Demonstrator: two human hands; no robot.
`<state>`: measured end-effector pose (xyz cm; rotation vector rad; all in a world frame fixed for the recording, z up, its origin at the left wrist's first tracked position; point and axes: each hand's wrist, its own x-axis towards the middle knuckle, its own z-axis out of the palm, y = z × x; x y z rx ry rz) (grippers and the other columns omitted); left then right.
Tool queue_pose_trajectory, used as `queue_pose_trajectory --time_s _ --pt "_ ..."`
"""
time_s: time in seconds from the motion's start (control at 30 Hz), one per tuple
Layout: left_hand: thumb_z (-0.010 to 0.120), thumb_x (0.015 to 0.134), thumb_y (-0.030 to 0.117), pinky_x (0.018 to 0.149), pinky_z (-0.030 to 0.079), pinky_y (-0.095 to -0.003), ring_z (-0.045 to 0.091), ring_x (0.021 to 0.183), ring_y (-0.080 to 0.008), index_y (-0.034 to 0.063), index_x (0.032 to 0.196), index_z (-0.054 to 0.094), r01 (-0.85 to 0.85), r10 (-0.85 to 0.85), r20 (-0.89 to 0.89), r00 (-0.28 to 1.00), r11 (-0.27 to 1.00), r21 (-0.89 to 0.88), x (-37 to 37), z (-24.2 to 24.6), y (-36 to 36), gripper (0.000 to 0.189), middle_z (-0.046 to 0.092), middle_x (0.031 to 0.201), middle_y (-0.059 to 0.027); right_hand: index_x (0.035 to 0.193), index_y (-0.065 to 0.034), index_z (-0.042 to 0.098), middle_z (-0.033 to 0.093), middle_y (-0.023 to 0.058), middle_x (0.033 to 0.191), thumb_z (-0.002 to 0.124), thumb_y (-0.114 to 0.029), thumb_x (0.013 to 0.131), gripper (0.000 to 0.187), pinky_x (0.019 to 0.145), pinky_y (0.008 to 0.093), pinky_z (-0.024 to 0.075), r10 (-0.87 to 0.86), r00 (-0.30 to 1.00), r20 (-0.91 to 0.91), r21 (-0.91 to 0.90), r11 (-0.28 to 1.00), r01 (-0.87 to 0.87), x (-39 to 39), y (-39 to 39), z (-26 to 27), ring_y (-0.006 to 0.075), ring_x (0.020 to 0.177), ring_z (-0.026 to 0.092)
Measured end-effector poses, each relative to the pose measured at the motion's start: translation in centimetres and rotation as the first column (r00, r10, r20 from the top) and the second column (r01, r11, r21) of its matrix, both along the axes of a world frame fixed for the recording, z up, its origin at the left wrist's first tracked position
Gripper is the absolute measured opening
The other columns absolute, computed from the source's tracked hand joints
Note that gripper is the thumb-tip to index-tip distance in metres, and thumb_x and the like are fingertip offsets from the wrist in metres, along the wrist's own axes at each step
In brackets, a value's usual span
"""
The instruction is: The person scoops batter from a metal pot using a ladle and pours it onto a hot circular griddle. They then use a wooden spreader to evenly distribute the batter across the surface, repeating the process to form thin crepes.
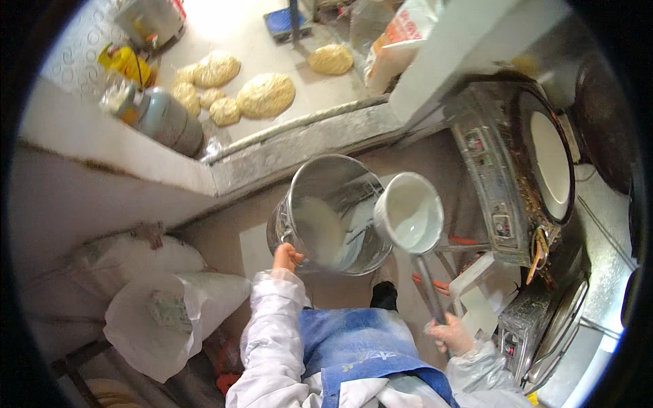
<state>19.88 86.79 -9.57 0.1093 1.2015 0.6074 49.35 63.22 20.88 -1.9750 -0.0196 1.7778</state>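
My left hand [289, 258] grips the handle at the near left rim of a large metal bucket [336, 269]. The bucket tilts, and whitish liquid [322, 232] lies inside it. In my right hand [449, 335] is the dark handle of a white ladle [409, 244]. Its deep bowl sits beside the bucket's right rim and has some pale liquid in the bottom. Whether bowl and rim touch I cannot tell. Both my sleeves carry clear plastic covers, and a blue apron [357, 331] hangs in front of me.
A round electric griddle [548, 158] with a pale top stands at right, another appliance [520, 326] below it. White sacks [148, 316] lean at left. Past a low ledge [306, 135], several dough-like mounds [265, 95] lie on the floor near a grey gas cylinder [171, 122].
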Motion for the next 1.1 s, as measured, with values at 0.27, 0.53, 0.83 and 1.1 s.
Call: queue_pose_trajectory --time_s 0.27,0.53,0.83,1.1 --pt "0.050 0.077 0.031 0.053 0.042 -0.0285 0.050 0.057 -0.0162 0.0095 0.076 0.050 -0.129 0.144 -0.243 0.959 0.989 0.078 -22.9 -8.5 3.9 0.022 0.052 0.065 -0.0016 0.067 -0.0080 0.050 0.045 0.0001 0.046 0.053 -0.033 0.080 0.028 0.039 0.0241 0.0333 0.579 0.785 -0.218 0.119 0.815 -0.568 -17.4 8.5 -16.0 0.0098 0.040 0.042" --pt "0.052 0.084 0.021 0.071 0.040 -0.0251 0.052 0.082 -0.0128 0.0023 0.104 0.051 -0.128 0.347 -0.496 0.796 0.897 0.423 -27.9 1.5 -4.9 0.028 0.057 0.091 -0.0053 0.058 -0.0092 0.055 0.053 0.0016 0.052 0.053 -0.019 0.080 0.024 0.039 0.0280 0.0362 0.265 0.866 -0.424 0.017 0.958 -0.285 -37.4 15.6 -31.4 0.0142 0.044 0.049" --pt "0.057 0.077 0.020 0.075 0.043 -0.0301 0.055 0.085 -0.0199 0.0018 0.092 0.059 0.754 -0.449 -0.823 0.349 0.656 -0.038 -21.0 5.1 -23.3 0.024 0.058 0.091 -0.0116 0.090 -0.0052 0.052 0.057 0.0085 0.066 0.051 -0.024 0.085 0.019 0.045 0.0316 0.0426 0.516 0.686 -0.513 0.190 0.847 -0.496 -32.6 -0.6 -26.1 0.0200 0.052 0.054" --pt "0.057 0.073 0.026 0.071 0.047 -0.0333 0.062 0.078 -0.0248 0.0025 0.081 0.065 0.961 -0.719 -0.693 -0.061 0.144 -0.235 -26.7 -2.0 -28.1 0.026 0.064 0.081 -0.0149 0.067 -0.0098 0.057 0.057 0.0027 0.061 0.058 -0.022 0.071 0.013 0.051 0.0348 0.0408 -0.489 0.611 0.622 0.224 0.860 0.459 -2.1 -25.3 -25.4 0.0175 0.055 0.052"
